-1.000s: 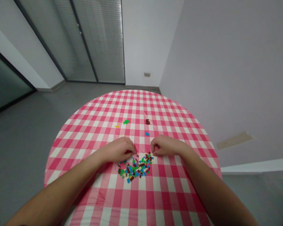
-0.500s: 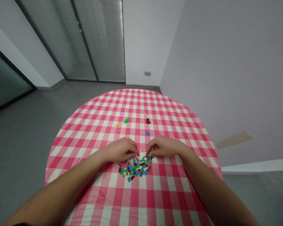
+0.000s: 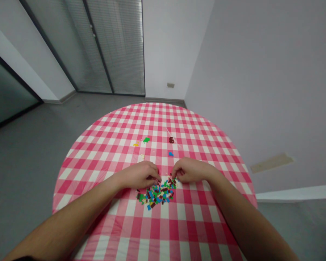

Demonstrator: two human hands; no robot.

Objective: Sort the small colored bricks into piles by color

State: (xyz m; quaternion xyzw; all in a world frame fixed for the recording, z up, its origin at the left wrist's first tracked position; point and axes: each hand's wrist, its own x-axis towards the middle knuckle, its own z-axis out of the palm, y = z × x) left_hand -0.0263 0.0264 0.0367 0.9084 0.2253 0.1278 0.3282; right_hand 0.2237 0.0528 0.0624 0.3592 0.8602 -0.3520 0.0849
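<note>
A loose pile of small toy building bricks [image 3: 156, 195] in green, blue, brown, white and yellow lies on the checked tablecloth. At the pile's upper left edge is my left hand [image 3: 143, 174], its fingers curled down and brought together among the bricks. My right hand [image 3: 188, 169] is at the upper right edge, with thumb and forefinger pinched beside some dark brown bricks. Whatever sits between the fingertips of either hand is too small to make out. Just beyond my right hand lies a small group of blue bricks [image 3: 171, 154].
Farther back lie small groups of green bricks [image 3: 146, 140], yellow bricks [image 3: 136, 144] and brown bricks [image 3: 171, 140]. A few pale bricks [image 3: 142, 156] are above my left hand. The round table wears a red-and-white checked cloth [image 3: 157, 232]; a wall stands at the right.
My right hand has shifted slightly right, and my left fingers have moved slightly lower toward the pile. The colour groups stay as they were; the whole view has drifted a little.
</note>
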